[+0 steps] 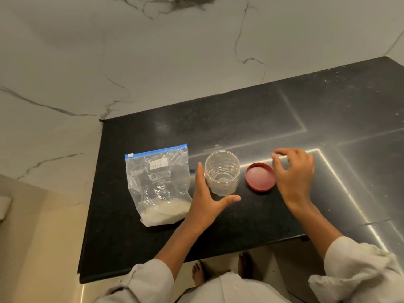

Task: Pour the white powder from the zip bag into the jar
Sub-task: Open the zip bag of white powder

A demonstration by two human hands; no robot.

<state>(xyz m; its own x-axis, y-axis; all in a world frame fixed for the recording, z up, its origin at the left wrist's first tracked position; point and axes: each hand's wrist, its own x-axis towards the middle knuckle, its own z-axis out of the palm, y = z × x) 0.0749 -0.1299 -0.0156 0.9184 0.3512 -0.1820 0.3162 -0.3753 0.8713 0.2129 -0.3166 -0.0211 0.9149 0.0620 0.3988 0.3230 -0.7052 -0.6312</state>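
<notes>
Cupping nothing, the left hand [205, 200] lay spread wide beside the jar [222, 172], fingers along the jar's left side and thumb stretched under its near edge; whether skin touched plastic could not be told. The right hand [294, 177] hovered with fingers loosely curled and apart, holding nothing, just right of the lid [260, 177]. That red lid lay flat on the counter [240, 119], inner side up, just right of the jar and apart from it. The jar stood upright, clear and uncapped, with no powder visible in it. Left of the left hand, the bag [158, 184] stood slumped on the counter, its blue zip strip at the top, a handwritten label below that, and the powder [164, 212] heaped in its bottom. Pale sleeves covered both forearms.
</notes>
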